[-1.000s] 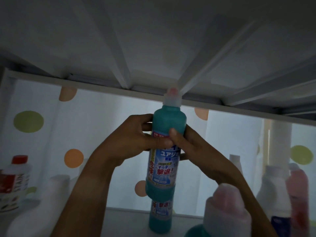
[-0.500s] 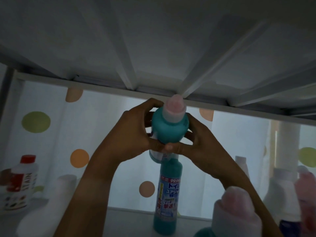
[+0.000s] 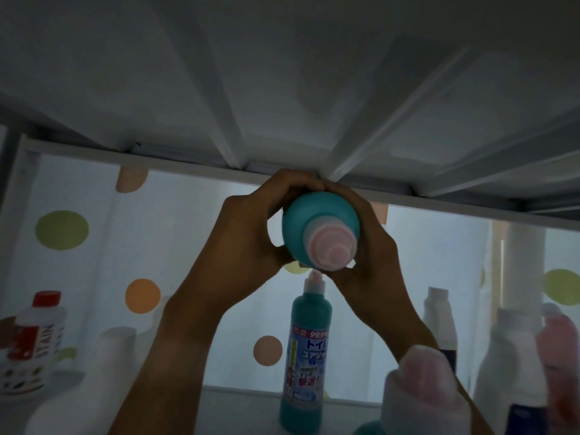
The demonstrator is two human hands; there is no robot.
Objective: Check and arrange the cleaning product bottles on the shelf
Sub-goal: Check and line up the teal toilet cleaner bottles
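Two teal bottles show: one held (image 3: 317,227) at centre, one standing (image 3: 309,365) at lower centre. One red-capped bottle (image 3: 29,343) stands at lower left, and several blurred pale bottles (image 3: 508,356) crowd the lower right.

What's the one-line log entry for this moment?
left hand and right hand: both grip teal bottle | bottle tipped, pink cap toward camera | matching bottle upright on shelf

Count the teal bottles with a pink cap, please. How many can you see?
2 for certain: one held in both hands, cap toward the camera, and one standing on the shelf below. A teal edge at the bottom may be a third.
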